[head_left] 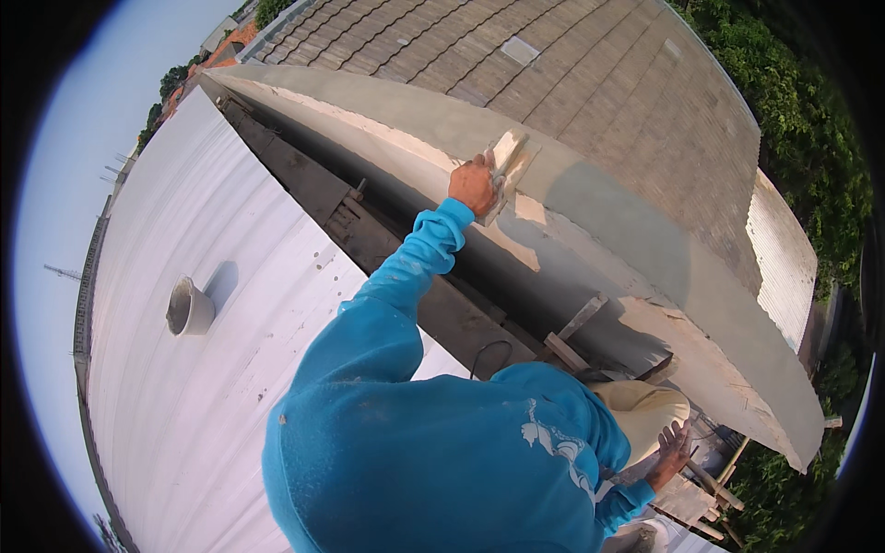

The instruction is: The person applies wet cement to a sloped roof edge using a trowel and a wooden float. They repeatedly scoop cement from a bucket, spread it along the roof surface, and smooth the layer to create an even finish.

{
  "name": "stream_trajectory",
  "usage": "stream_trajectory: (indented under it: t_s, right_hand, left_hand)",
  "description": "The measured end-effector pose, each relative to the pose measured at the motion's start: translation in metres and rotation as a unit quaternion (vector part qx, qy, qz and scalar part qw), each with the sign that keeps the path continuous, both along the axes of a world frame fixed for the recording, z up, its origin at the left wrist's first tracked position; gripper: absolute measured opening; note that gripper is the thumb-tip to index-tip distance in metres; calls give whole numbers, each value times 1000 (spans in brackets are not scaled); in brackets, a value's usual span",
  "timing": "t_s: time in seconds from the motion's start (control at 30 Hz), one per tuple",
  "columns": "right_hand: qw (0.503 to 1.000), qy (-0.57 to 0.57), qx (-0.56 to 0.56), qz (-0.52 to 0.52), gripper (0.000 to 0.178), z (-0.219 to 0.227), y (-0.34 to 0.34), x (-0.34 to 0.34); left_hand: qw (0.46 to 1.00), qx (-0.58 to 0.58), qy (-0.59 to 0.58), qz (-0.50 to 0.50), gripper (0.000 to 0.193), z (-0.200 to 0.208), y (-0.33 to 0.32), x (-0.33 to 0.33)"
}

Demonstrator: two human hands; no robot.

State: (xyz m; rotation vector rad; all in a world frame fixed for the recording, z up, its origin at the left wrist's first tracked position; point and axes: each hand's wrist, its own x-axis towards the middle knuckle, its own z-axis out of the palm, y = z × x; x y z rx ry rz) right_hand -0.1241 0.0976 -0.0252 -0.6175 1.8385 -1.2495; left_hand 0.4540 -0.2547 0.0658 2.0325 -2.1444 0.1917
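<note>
Plastering float (510,166) sits clasped in the left hand (474,182) against the parapet (613,198), upper centre, while the right hand (670,453) spreads loose fingers, lower right.

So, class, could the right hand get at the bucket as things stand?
Probably not: the right hand is by the trouser leg; the bucket sits on the white roof, with the blue sweatshirt between.
</note>
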Motion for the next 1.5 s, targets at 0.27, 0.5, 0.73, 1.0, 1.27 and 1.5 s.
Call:
stream_trajectory:
  t_s: [0.27, 0.5, 0.73, 1.0, 1.27, 1.5]
  right_hand:
    - [998, 43, 12, 46, 55, 29, -4, 7]
    - [998, -3, -46, -50, 62, -8, 28, -21]
    - [997, 75, -32, 12, 55, 38, 22, 1]
    - [997, 16, -17, -72, 55, 17, 38, -5]
    - [997, 69, 10, -33, 54, 35, 32, -1]
    - [997, 41, -9, -62, 55, 33, 9, 12]
  left_hand:
    - [994, -15, -9, 103, 56, 4, -8, 43]
    - [994, -25, 23, -108, 60, 3, 0, -72]
    - [999, 0, -4, -36, 57, 15, 4, -29]
    - [984, -42, 25, -172, 59, 9, 11, -81]
    - [999, -8, -35, 25, 54, 10, -25, 15]
    - [987, -16, 34, -157, 57, 15, 25, -102]
